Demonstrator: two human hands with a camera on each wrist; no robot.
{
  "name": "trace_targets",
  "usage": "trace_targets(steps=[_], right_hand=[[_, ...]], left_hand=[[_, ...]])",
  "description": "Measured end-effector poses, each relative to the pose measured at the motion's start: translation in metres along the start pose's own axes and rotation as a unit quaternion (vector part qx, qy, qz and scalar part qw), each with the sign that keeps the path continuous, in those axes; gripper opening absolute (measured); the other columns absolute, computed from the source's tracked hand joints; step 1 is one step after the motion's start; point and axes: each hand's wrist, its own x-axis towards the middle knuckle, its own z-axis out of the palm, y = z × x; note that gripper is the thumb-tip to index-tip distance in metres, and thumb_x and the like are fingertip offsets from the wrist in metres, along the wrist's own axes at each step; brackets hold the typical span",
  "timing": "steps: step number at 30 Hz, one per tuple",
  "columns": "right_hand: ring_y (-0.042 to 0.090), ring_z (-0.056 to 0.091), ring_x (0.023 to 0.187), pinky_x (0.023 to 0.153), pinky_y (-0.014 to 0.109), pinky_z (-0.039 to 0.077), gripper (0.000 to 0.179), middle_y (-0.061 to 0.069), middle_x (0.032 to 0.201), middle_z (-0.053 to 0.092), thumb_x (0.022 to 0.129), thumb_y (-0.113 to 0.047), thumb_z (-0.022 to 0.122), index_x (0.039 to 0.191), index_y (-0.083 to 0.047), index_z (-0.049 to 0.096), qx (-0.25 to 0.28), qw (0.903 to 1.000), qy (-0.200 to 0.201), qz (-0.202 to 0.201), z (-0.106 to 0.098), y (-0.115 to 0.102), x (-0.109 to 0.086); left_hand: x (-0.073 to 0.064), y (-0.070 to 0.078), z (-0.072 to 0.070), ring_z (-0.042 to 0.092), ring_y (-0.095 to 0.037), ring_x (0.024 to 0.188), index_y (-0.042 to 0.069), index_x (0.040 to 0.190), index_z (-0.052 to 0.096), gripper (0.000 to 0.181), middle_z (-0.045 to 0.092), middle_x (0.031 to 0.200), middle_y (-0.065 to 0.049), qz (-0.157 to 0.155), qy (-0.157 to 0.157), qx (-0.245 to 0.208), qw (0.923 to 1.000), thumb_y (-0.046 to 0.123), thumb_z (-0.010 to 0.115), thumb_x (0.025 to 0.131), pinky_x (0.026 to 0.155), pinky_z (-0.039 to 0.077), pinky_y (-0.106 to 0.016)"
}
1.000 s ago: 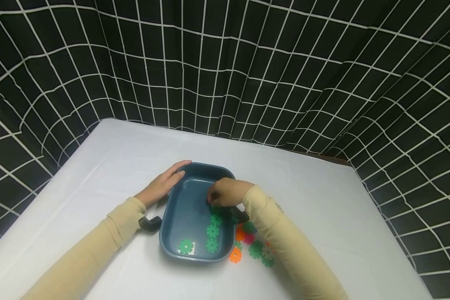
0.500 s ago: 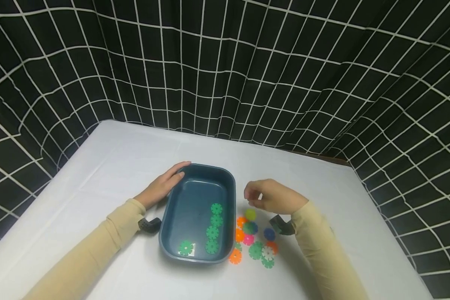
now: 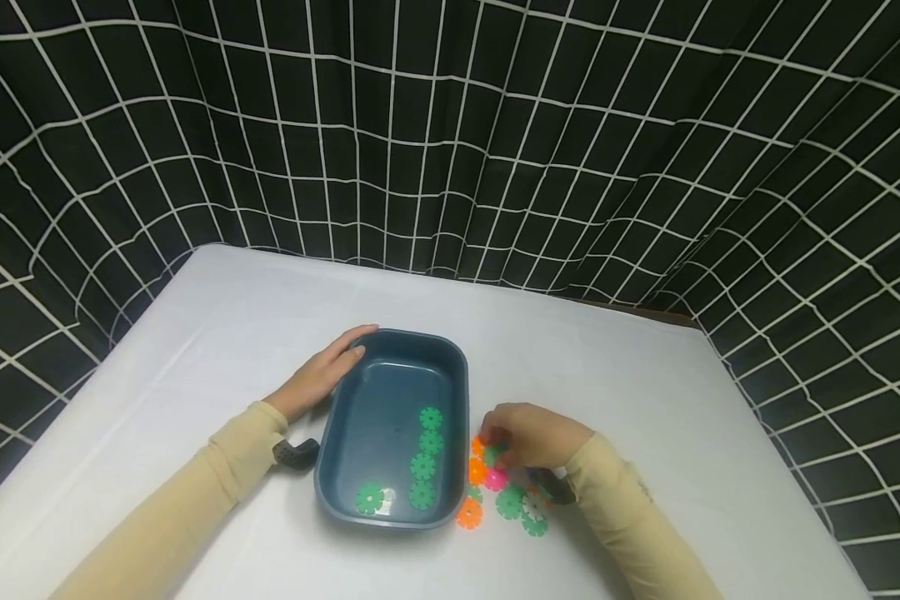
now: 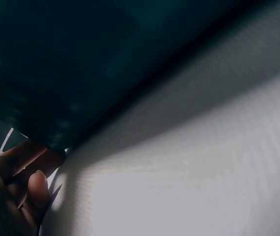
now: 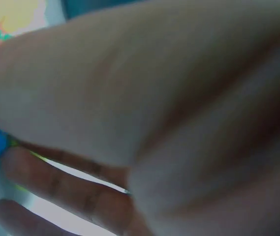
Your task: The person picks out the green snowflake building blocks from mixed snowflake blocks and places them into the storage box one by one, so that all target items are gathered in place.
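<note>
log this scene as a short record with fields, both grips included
container: blue-grey rectangular plastic-looking tray
inside: five round green notched discs, four in a column along the right side, one by the near-left corner
right of tray: loose notched discs, including orange, pink, green and white
left grip: hand resting on the tray's far-left rim
right grip: hand at the loose discs, fingers bent, any hold unclear
surface: white cloth-covered table

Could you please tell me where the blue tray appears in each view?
Head: the blue tray, below centre, slightly left.
Left wrist: the blue tray, dark, filling the upper left.
Right wrist: the blue tray, a sliver at the top edge.
Shared landmark: the white tablecloth.
</note>
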Motion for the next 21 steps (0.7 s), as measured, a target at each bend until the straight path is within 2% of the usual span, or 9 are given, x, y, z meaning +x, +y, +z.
trace_targets(steps=[6, 15, 21], right_hand=[[0.012, 0.053, 0.083, 0.08, 0.032, 0.053, 0.026, -0.009, 0.086, 0.058, 0.076, -0.006, 0.08, 0.095, -0.016, 0.066, 0.002, 1.0, 0.0, 0.004, 0.005, 0.006, 0.004], [0.012, 0.049, 0.074, 0.068, 0.025, 0.047, 0.025, -0.006, 0.075, 0.053, 0.076, -0.007, 0.079, 0.085, -0.015, 0.057, -0.001, 0.9996, 0.013, -0.026, 0.004, 0.013, 0.002], [0.009, 0.05, 0.071, 0.064, 0.023, 0.047, 0.018, -0.009, 0.072, 0.053, 0.081, -0.013, 0.076, 0.083, -0.016, 0.058, 0.03, 0.9982, 0.015, -0.051, 0.0, 0.019, 0.001]], left_hand=[[-0.001, -0.001, 0.0, 0.021, -0.026, 0.146, 0.044, 0.146, 0.03, 0.046, 0.029, 0.156, 0.007, 0.0, 0.001, 0.002, 1.0, 0.052, 0.033, 0.101, 0.113, 0.016, -0.064], [-0.002, -0.001, 0.0, 0.021, -0.025, 0.146, 0.05, 0.144, 0.029, 0.045, 0.028, 0.155, 0.009, -0.01, 0.002, -0.001, 1.0, 0.056, 0.033, 0.099, 0.112, 0.017, -0.066], [-0.002, -0.001, 0.0, 0.022, -0.024, 0.146, 0.053, 0.142, 0.03, 0.042, 0.029, 0.155, 0.011, -0.009, 0.003, -0.005, 0.9999, 0.055, 0.034, 0.1, 0.112, 0.017, -0.065]])
